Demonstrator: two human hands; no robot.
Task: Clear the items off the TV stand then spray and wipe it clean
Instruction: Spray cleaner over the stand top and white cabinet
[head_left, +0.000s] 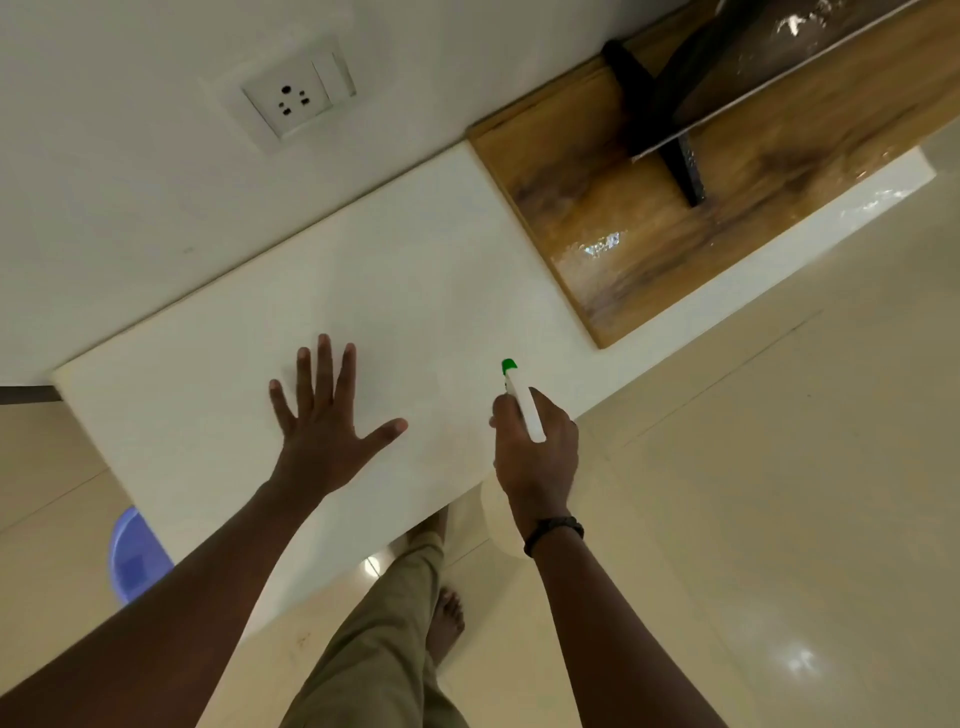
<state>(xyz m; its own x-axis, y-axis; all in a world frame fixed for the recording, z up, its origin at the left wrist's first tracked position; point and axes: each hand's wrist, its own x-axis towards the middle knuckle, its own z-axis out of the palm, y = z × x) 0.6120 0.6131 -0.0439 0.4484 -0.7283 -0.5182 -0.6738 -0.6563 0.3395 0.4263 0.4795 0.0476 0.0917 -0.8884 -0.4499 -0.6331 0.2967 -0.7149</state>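
Observation:
The TV stand (218, 374) is a white slab along the wall, with a wooden panel (613, 208) on its right part. My left hand (324, 421) is spread over the white top, fingers straight and apart. My right hand (537, 452) grips a white spray bottle (524, 400) with a green nozzle, which points out over the stand near its front edge. The bottle's body is hidden under my hand.
A TV (769, 57) on a black foot (675, 150) stands on the wooden panel. A wall socket (293, 101) sits above the stand. A blue tub (132, 556) lies on the floor at the left. My legs and bare foot (447, 618) are below.

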